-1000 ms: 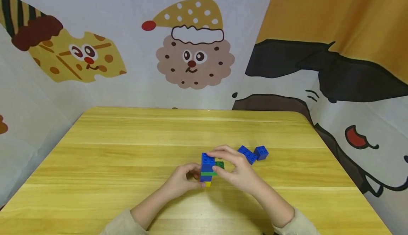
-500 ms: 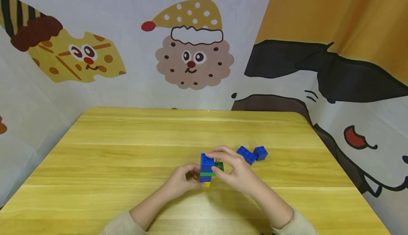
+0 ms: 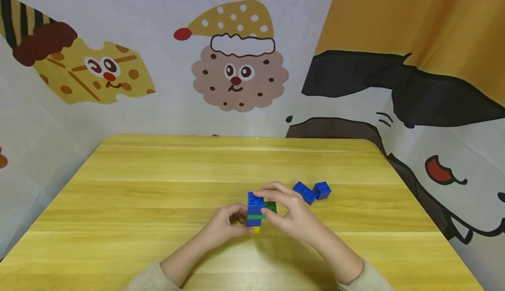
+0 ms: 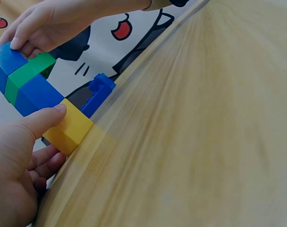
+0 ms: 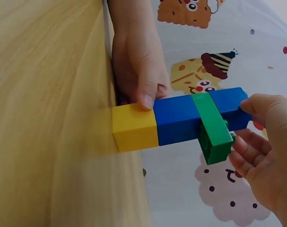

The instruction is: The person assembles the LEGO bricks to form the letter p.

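A tower of toy building blocks stands upright on the table between both hands. Its base is a yellow block [image 5: 134,126], with a blue block [image 5: 177,119] above it. Over that lies a longer green block [image 5: 216,132], jutting out to the right with bare studs. Another blue block [image 3: 255,205] tops the stack. Low down, my left hand [image 3: 222,225] grips the yellow block, thumb on its near face and fingers behind. My right hand [image 3: 296,212] pinches the top blue block, its thumb in front and fingertips at the upper back edge.
Two loose blue blocks lie on the wooden table [image 3: 158,172] behind my right hand: a longer brick [image 3: 305,193] with several studs and a square brick [image 3: 322,190]. A cartoon-printed curtain [image 3: 158,120] hangs along the table's far edge.
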The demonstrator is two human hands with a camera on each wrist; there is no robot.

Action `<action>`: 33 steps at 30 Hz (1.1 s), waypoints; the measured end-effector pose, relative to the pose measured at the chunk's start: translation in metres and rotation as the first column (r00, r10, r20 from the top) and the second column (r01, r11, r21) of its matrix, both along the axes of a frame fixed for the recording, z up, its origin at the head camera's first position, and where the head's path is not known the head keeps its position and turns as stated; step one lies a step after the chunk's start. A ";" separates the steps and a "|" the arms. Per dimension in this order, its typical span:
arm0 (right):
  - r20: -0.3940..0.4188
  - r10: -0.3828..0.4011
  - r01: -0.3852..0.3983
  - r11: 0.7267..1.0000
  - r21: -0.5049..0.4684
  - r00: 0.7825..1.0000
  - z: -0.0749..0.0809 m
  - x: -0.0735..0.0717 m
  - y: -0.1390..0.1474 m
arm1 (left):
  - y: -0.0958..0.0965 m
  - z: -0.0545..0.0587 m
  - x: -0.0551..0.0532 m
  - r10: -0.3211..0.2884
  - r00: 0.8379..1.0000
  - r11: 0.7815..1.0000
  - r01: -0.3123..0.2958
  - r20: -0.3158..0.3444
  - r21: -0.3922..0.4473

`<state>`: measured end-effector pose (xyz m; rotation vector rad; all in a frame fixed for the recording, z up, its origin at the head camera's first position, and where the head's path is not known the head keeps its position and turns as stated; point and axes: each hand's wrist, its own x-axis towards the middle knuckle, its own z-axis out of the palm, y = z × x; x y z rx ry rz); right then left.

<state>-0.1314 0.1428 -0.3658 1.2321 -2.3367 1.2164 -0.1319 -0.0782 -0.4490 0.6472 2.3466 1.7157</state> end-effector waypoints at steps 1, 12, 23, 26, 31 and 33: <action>0.014 0.005 -0.005 1.000 -0.004 1.000 0.001 -0.001 0.001 | 0.000 -0.001 0.000 -0.001 1.000 1.000 0.001 -0.001 0.004; 0.055 -0.121 0.123 0.992 -0.029 0.991 0.000 -0.009 0.039 | 0.002 0.000 0.002 0.001 1.000 1.000 -0.001 -0.006 0.008; 0.090 -0.244 0.249 0.967 -0.047 0.966 0.016 -0.009 0.075 | 0.000 -0.001 0.002 0.011 1.000 1.000 -0.011 0.015 -0.010; 0.101 -0.283 0.286 0.958 -0.018 0.954 0.013 -0.014 0.085 | 0.000 -0.001 0.002 0.012 1.000 1.000 -0.011 0.008 -0.011; 0.104 -0.329 0.329 0.944 0.022 0.939 -0.002 -0.029 0.103 | 0.000 0.000 0.001 0.010 1.000 1.000 -0.010 0.001 -0.011; 0.101 -0.346 0.344 0.938 0.037 0.933 -0.012 -0.037 0.112 | 0.000 0.000 0.002 0.008 1.000 1.000 -0.008 0.004 -0.005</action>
